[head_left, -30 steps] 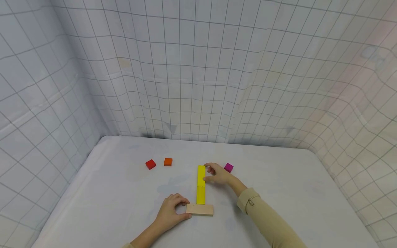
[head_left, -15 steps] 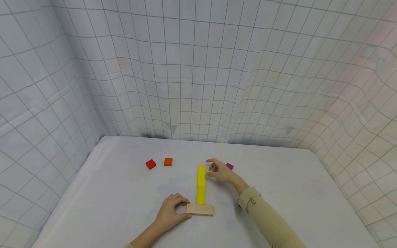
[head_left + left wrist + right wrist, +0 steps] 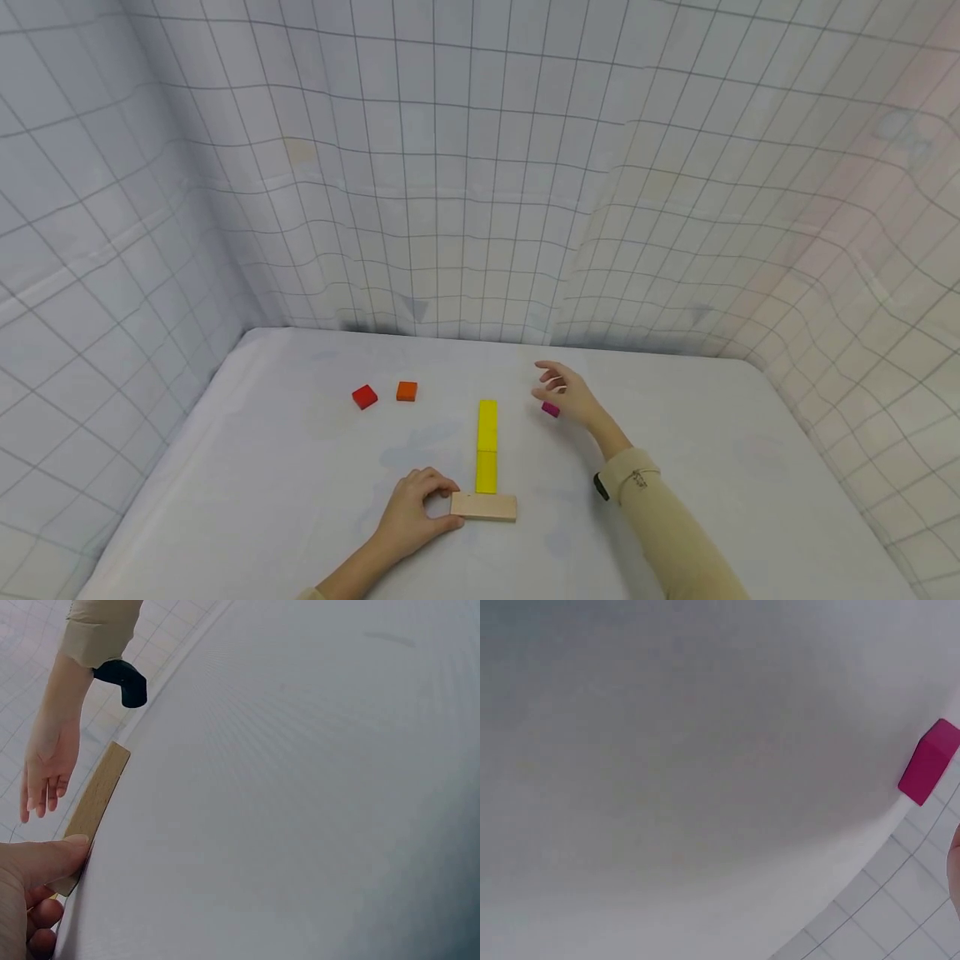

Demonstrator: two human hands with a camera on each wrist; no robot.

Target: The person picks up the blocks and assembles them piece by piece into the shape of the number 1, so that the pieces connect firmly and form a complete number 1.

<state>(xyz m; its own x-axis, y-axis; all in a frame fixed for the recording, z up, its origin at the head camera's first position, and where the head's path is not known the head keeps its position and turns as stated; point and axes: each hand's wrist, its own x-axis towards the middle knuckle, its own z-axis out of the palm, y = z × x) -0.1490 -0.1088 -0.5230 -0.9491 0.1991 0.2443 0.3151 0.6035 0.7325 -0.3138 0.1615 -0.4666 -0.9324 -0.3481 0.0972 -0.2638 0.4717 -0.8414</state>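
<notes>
In the head view my left hand (image 3: pixel 411 517) pinches the left end of a plain wooden block (image 3: pixel 483 507) lying crosswise on the table. The left wrist view shows the thumb on that block's (image 3: pixel 97 795) side. Two yellow blocks, a farther one (image 3: pixel 487 425) and a nearer one (image 3: pixel 486 472), lie end to end in a line running away from the wooden block's far side. My right hand (image 3: pixel 567 396) hovers over a magenta block (image 3: pixel 551 410), fingers loosely bent and holding nothing, partly hiding it. The magenta block (image 3: pixel 930 761) shows in the right wrist view beside a bit of finger.
A red block (image 3: pixel 364 397) and an orange block (image 3: pixel 407 391) lie on the white-covered table (image 3: pixel 300 467), left of the yellow ones. Grid-patterned cloth (image 3: pixel 480 208) hangs behind the table and along both sides.
My right hand has left the farther yellow block and moved right and away from me, to over the magenta block. The left hand and the blocks stay where they were.
</notes>
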